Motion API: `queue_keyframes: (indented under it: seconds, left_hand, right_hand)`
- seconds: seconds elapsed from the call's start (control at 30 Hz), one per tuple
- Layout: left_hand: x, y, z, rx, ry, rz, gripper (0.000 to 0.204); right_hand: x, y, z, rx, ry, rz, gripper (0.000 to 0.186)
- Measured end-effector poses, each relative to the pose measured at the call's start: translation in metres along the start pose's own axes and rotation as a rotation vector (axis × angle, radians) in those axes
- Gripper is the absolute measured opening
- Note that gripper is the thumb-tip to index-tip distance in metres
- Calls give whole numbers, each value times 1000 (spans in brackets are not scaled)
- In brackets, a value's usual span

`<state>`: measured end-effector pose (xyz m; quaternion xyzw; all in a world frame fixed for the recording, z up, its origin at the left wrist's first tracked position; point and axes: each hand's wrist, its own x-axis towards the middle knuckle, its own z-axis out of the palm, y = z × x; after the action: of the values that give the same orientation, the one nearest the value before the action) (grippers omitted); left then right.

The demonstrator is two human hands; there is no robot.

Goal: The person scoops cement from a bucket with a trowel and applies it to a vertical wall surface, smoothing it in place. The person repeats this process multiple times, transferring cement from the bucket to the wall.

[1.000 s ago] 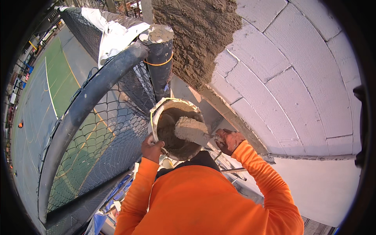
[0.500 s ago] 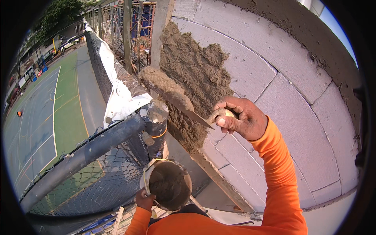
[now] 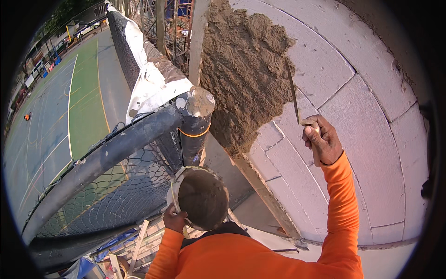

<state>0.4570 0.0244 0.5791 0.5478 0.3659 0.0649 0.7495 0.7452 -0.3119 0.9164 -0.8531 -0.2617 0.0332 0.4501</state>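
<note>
My right hand point(image 3: 324, 142) is closed around the handle of a trowel point(image 3: 294, 95). Its thin blade appears almost edge-on, pointing up and away at the right border of a patch of wet mortar point(image 3: 246, 69). No heap of mortar shows on the blade; whether it touches the wall I cannot tell. The rough brown patch covers part of a pale block wall point(image 3: 362, 121). Low in the view, my left hand point(image 3: 174, 218) grips the left side of a bucket point(image 3: 175, 183) with brown mortar coating its inside.
A thick dark pipe rail point(image 3: 134, 139) with wire mesh point(image 3: 116, 195) runs along the left, meeting a stubby post point(image 3: 194, 132). White sheeting point(image 3: 148, 83) drapes beyond it. A wooden edge board point(image 3: 265, 195) borders the wall. Planks point(image 3: 139, 244) lie below; a sports court spreads far left.
The mortar heap on the trowel is gone from the blade, and the wall patch reaches farther right. My right hand has moved right with the trowel turned upward. The left hand keeps its hold.
</note>
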Motion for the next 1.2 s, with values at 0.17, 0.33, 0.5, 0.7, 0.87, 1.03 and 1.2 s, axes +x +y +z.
queue_keyframes:
  seconds: [0.17,0.33,0.5,0.7,0.87,1.03,1.2]
  left_hand:
    - [-5,9,-15,111,-95,4,50]
    - [-32,41,-18,487,-137,449,33]
    - [-58,58,-29,616,-205,555,36]
    - [-42,52,-59,69,-177,215,24]
    - [-30,41,-57,-32,-157,-59,38]
    - [-15,20,-39,-23,-123,-89,29]
    - [3,-5,-19,-91,-71,-119,26]
  right_hand:
    - [-142,63,141,-696,-589,149,31]
    - [-189,93,249,-897,-674,252,37]
    - [-183,85,338,-697,-827,373,40]
    - [-234,48,312,-427,-526,318,42]
    - [-203,3,220,-596,-521,312,44]
    - [-137,-59,98,-801,-470,164,41]
    - [-54,-130,25,-907,-295,47,30]
